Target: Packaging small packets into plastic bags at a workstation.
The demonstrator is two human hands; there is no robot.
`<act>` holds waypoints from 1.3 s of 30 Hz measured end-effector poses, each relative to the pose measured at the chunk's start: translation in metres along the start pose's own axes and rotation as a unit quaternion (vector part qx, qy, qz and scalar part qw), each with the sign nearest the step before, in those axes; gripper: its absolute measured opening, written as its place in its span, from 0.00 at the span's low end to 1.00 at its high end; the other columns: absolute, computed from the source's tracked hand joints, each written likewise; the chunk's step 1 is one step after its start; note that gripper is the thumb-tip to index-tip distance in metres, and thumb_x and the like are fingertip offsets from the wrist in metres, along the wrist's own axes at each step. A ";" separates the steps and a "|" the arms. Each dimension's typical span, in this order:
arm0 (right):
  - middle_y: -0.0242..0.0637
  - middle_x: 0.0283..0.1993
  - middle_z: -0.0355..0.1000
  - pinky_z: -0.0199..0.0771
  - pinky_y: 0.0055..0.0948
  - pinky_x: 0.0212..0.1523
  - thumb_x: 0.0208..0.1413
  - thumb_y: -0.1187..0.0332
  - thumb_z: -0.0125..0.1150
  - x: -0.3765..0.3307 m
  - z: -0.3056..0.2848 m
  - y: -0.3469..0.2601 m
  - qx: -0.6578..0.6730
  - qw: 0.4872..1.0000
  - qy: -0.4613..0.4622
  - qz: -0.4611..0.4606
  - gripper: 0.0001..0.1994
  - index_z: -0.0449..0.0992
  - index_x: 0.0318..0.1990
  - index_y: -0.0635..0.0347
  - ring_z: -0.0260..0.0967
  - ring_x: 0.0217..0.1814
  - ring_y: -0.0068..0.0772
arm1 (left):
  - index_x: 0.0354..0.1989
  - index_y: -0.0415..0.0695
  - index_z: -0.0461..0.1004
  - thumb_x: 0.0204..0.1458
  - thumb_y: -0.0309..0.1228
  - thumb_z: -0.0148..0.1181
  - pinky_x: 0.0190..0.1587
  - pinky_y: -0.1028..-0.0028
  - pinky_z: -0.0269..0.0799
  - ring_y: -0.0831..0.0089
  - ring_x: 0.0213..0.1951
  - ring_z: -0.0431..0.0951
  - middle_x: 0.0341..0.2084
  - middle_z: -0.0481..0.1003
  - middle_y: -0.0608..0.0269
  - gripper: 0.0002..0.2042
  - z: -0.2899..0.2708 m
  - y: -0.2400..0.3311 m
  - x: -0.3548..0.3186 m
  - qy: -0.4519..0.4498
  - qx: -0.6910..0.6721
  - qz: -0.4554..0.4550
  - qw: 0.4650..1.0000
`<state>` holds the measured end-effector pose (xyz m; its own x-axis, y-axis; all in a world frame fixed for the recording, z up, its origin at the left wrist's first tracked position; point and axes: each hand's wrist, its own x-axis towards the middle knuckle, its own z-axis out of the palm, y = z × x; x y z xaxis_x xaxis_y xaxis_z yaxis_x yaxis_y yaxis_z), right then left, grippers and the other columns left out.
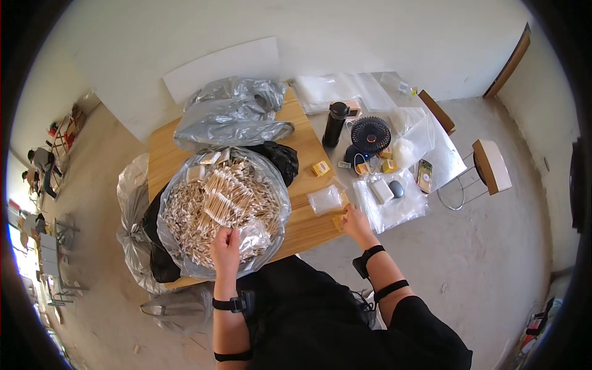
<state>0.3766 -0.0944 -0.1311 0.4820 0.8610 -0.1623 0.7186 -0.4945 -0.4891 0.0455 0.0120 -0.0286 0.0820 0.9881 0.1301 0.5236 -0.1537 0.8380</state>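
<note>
A large grey plastic bag [285, 213], its mouth spread wide, holds a heap of cotton swabs [228, 192] with pale wooden sticks. My left hand [226, 248] is closed at the near side of the heap, pinching the edge of a small clear plastic bag [254, 239]. At the table's right front edge, my right hand [359, 223] has its fingers closed against a small yellow piece [338, 223], partly hidden. Just beyond that hand lies a stack of small clear bags [325, 200]. A little yellow box [320, 168] sits farther back on the wood.
Grey plastic bags [231, 114] lie at the back of the wooden table [302, 132]. On the adjoining table stand a black bottle [335, 125] and a fan [370, 134], near a phone [425, 175] and clear plastic sheets [404, 206]. A stool [491, 166] stands right; people [44, 163] work far left.
</note>
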 end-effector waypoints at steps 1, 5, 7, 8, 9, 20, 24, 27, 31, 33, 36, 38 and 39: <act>0.45 0.36 0.70 0.68 0.39 0.38 0.44 0.69 0.57 -0.003 -0.004 -0.009 -0.030 0.999 0.028 0.021 0.15 0.65 0.40 0.59 0.68 0.40 0.48 | 0.22 0.37 0.68 0.49 0.32 0.56 0.21 0.75 0.58 0.77 0.17 0.61 0.12 0.64 0.63 0.11 0.001 0.002 -0.001 -0.013 -0.008 -0.005 1.000; 0.44 0.33 0.68 0.70 0.35 0.34 0.43 0.65 0.61 -0.010 0.008 -0.016 0.010 0.975 0.162 -0.149 0.21 0.62 0.44 0.60 0.68 0.35 0.46 | 0.23 0.37 0.69 0.49 0.32 0.56 0.21 0.75 0.59 0.76 0.16 0.63 0.11 0.65 0.64 0.10 0.023 0.016 -0.006 -0.035 -0.031 0.025 0.999; 0.36 0.34 0.67 0.69 0.28 0.33 0.49 0.69 0.58 -0.025 0.007 -0.054 0.292 0.948 -0.032 -0.124 0.18 0.61 0.45 0.60 0.68 0.37 0.30 | 0.23 0.37 0.69 0.49 0.31 0.56 0.21 0.75 0.60 0.76 0.16 0.65 0.11 0.66 0.64 0.10 0.037 0.021 -0.012 -0.047 -0.032 0.035 0.998; 0.35 0.32 0.67 0.69 0.26 0.30 0.50 0.71 0.57 -0.033 0.017 -0.068 0.464 0.874 -0.104 -0.101 0.17 0.60 0.46 0.61 0.68 0.33 0.27 | 0.23 0.37 0.70 0.49 0.31 0.56 0.21 0.74 0.61 0.76 0.16 0.66 0.12 0.67 0.63 0.10 0.046 0.029 -0.016 -0.079 -0.036 0.033 0.996; 0.34 0.30 0.67 0.68 0.24 0.28 0.51 0.72 0.56 -0.038 0.023 -0.081 0.618 0.763 -0.175 -0.076 0.17 0.59 0.47 0.61 0.67 0.30 0.25 | 0.24 0.37 0.70 0.49 0.31 0.56 0.21 0.74 0.62 0.75 0.16 0.67 0.12 0.68 0.63 0.09 0.050 0.033 -0.018 -0.108 -0.038 0.030 0.993; 0.46 0.35 0.68 0.67 0.36 0.35 0.42 0.75 0.59 0.051 -0.005 -0.024 0.128 0.980 0.144 -0.046 0.20 0.61 0.45 0.62 0.67 0.35 0.43 | 0.30 0.40 0.69 0.49 0.30 0.55 0.26 0.74 0.66 0.73 0.22 0.72 0.20 0.71 0.60 0.06 0.023 -0.030 0.004 -0.048 -0.023 -0.062 0.997; 0.48 0.54 0.59 0.52 0.43 0.58 0.41 0.71 0.59 0.039 -0.010 -0.061 -0.038 0.965 0.209 -0.152 0.26 0.61 0.51 0.62 0.52 0.59 0.50 | 0.34 0.40 0.69 0.46 0.28 0.55 0.34 0.68 0.67 0.62 0.30 0.72 0.28 0.72 0.57 0.07 0.008 -0.036 0.013 0.010 0.091 0.020 0.996; 0.50 0.58 0.55 0.44 0.48 0.61 0.45 0.65 0.57 0.031 0.017 -0.072 -0.133 0.950 0.189 -0.208 0.27 0.60 0.54 0.61 0.45 0.64 0.51 | 0.38 0.41 0.69 0.46 0.28 0.57 0.40 0.65 0.66 0.60 0.38 0.71 0.36 0.71 0.54 0.11 0.008 -0.025 0.027 0.051 0.195 0.164 0.966; 0.51 0.62 0.50 0.38 0.52 0.62 0.49 0.61 0.53 0.032 0.051 -0.080 -0.142 0.956 0.148 -0.212 0.27 0.58 0.57 0.61 0.42 0.66 0.51 | 0.52 0.48 0.64 0.47 0.34 0.56 0.58 0.58 0.49 0.56 0.59 0.53 0.56 0.57 0.55 0.21 0.025 -0.009 0.051 -0.041 0.275 0.209 0.938; 0.48 0.64 0.48 0.33 0.51 0.64 0.52 0.57 0.49 0.036 0.065 -0.081 -0.138 0.972 0.100 -0.160 0.28 0.56 0.59 0.59 0.39 0.67 0.49 | 0.54 0.49 0.62 0.49 0.38 0.54 0.60 0.56 0.44 0.56 0.61 0.49 0.58 0.54 0.56 0.23 0.033 -0.014 0.062 -0.042 0.284 0.217 0.933; 0.46 0.64 0.48 0.28 0.51 0.64 0.53 0.55 0.45 0.035 0.074 -0.084 -0.137 0.973 0.107 -0.150 0.27 0.57 0.59 0.58 0.37 0.68 0.47 | 0.57 0.52 0.59 0.50 0.43 0.51 0.62 0.54 0.36 0.57 0.63 0.43 0.61 0.50 0.57 0.25 0.030 -0.036 0.074 -0.058 0.311 0.199 0.928; 0.46 0.64 0.48 0.27 0.50 0.65 0.53 0.55 0.45 0.034 0.073 -0.088 -0.142 0.972 0.117 -0.147 0.27 0.57 0.59 0.58 0.37 0.68 0.46 | 0.59 0.53 0.57 0.51 0.46 0.48 0.62 0.54 0.31 0.58 0.64 0.42 0.61 0.50 0.58 0.26 0.023 -0.055 0.076 -0.063 0.341 0.172 0.922; 0.46 0.64 0.48 0.27 0.50 0.65 0.53 0.55 0.45 0.034 0.072 -0.088 -0.140 0.973 0.117 -0.144 0.27 0.57 0.59 0.58 0.37 0.68 0.46 | 0.59 0.53 0.57 0.51 0.46 0.48 0.62 0.54 0.31 0.58 0.64 0.42 0.61 0.50 0.58 0.26 0.017 -0.061 0.074 -0.065 0.343 0.174 0.921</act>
<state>0.2936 -0.0126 -0.1554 0.3180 0.9341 0.1624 0.9332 -0.2781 -0.2278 0.0343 0.0949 -0.0794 0.4235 0.8775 0.2250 0.8551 -0.4692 0.2207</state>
